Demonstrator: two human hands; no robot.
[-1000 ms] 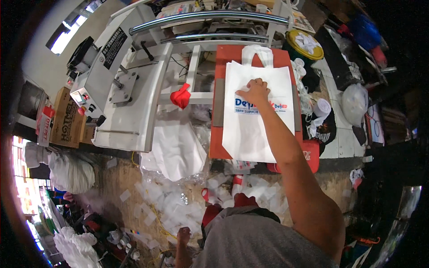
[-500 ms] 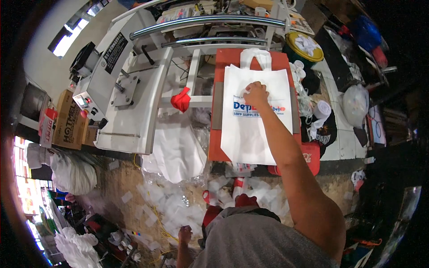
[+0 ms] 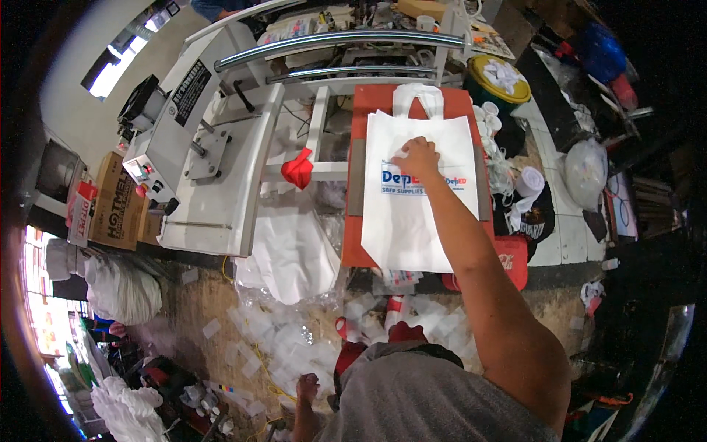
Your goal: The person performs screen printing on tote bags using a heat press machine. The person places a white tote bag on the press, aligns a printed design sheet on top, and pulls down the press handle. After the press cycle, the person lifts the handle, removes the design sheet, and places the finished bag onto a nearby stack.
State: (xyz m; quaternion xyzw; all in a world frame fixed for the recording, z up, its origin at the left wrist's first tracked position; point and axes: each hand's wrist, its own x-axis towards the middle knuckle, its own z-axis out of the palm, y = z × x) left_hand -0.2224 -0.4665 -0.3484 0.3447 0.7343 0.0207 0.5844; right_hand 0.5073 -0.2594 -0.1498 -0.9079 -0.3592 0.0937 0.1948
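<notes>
A white tote bag (image 3: 416, 228) with blue and red print lies flat on the reddish-orange pad (image 3: 361, 110) of a heat press. The bag's two handles (image 3: 418, 92) point away from me. My right hand (image 3: 418, 158) rests on the upper middle of the bag, fingers bent and apart, covering part of the print. It is open and grips nothing. Low beside my body hangs my left hand (image 3: 307, 387), its fingers curled in. Whether anything is inside it cannot be made out.
The press's white head (image 3: 213, 177) stands left of the pad, under chrome rails (image 3: 346, 33). A red cloth (image 3: 297, 169) hangs on the frame. White bags (image 3: 287, 254) in clear plastic lie below. Right are a yellow-rimmed bin (image 3: 526, 88) and a white roll (image 3: 530, 181). Paper scraps litter the floor.
My right hand stays on the bag and has shifted very slightly left, its thumb a little farther out. The bag lies as before. My left hand has barely moved.
</notes>
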